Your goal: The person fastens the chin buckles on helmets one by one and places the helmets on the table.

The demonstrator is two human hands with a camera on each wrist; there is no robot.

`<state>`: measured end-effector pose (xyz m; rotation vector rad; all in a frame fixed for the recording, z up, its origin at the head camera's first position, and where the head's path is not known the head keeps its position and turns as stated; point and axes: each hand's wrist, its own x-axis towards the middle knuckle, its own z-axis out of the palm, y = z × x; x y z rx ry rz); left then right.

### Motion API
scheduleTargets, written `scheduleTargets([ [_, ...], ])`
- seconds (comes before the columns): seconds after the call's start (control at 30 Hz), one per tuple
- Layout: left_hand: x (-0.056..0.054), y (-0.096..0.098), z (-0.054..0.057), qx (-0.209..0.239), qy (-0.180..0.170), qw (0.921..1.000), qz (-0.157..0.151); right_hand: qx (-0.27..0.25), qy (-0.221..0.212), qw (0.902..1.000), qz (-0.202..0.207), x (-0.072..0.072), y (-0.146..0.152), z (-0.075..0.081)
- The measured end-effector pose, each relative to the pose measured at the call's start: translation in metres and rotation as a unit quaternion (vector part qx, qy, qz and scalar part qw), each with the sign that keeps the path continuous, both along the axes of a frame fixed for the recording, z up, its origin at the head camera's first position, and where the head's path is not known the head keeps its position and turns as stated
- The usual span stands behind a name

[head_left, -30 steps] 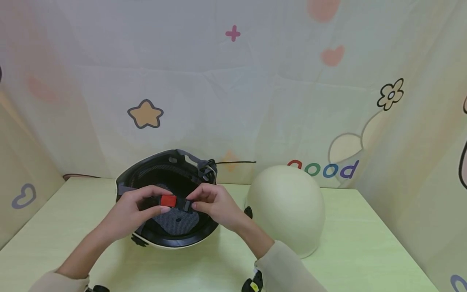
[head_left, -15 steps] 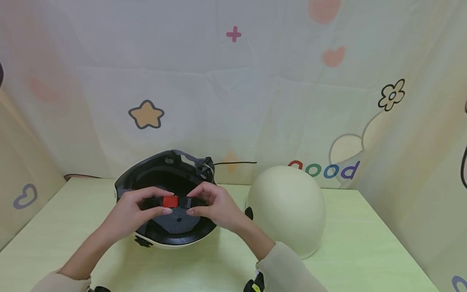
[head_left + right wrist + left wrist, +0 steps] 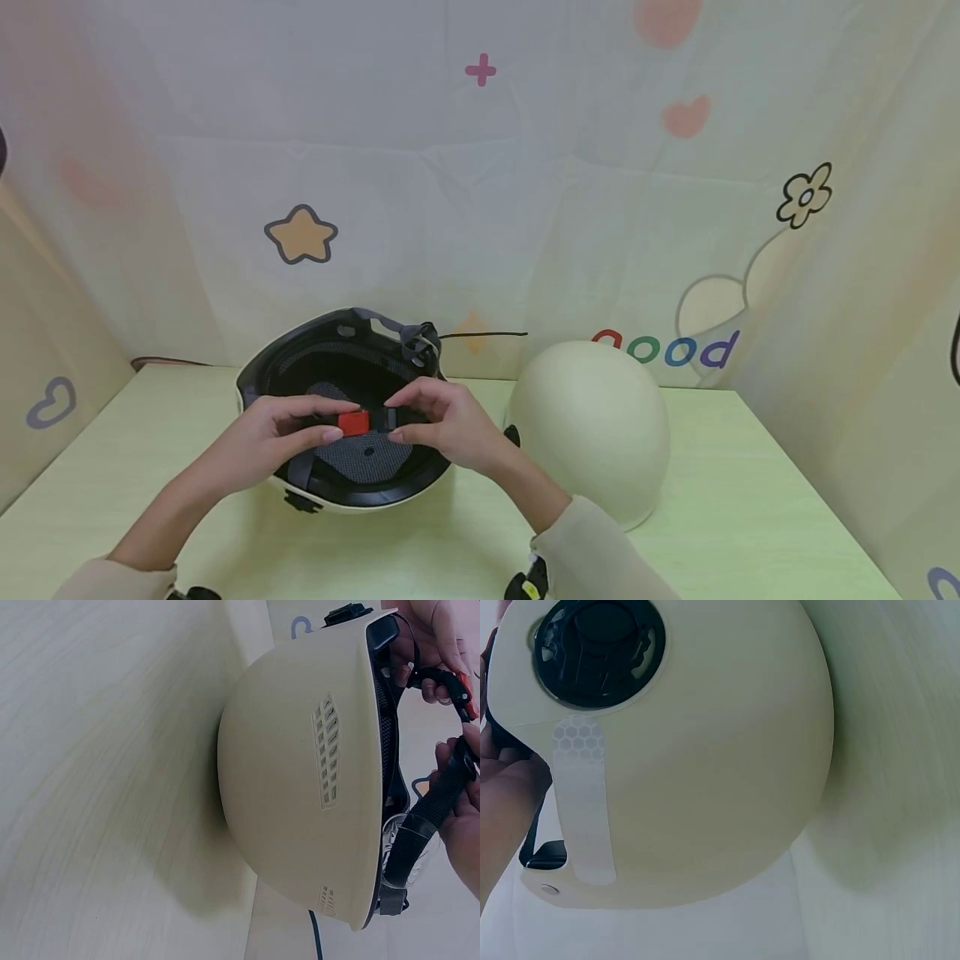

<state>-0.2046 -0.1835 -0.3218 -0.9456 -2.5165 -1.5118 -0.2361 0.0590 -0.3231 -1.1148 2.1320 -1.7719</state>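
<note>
An upturned cream helmet (image 3: pixel 352 502) lies on the table in the head view, its dark padded inside facing the person. In front of that hollow, the left hand (image 3: pixel 262 437) pinches the red part of a chin-strap buckle (image 3: pixel 353 423) between thumb and fingers. The right hand (image 3: pixel 453 429) pinches the buckle's black end beside it, thumb below and index finger above. The black strap (image 3: pixel 416 832) runs from the helmet's edge up to the right hand in the right wrist view. In the left wrist view, the helmet's outer shell (image 3: pixel 712 750) hides most of the left hand.
A second cream helmet (image 3: pixel 592 429) stands dome up to the right, close to the right forearm. The pale green table (image 3: pixel 750 500) ends at a patterned curtain (image 3: pixel 390 208). A thin dark cord (image 3: pixel 483 334) shows behind the first helmet.
The red buckle part and the left hand have moved slightly down and to the right. The right fingertips have shifted a little along the black end. The second helmet stays put.
</note>
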Motion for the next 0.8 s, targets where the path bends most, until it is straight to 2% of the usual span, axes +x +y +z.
scheduleTargets([
  [0.2,-0.0008,-0.0006,-0.0025,0.007,-0.016,0.9998,-0.012,0.006,-0.002,0.9999,-0.009,0.0009,-0.0008,-0.0009],
  [0.47,-0.0019,-0.0009,-0.002,0.023,-0.013,0.9977,-0.062,0.007,0.021,0.9997,-0.011,-0.0002,-0.0006,-0.0022],
  [0.8,-0.0008,-0.0016,-0.0018,0.035,-0.016,0.996,-0.081,0.003,0.036,0.9993,-0.001,-0.0006,-0.0021,-0.0042],
])
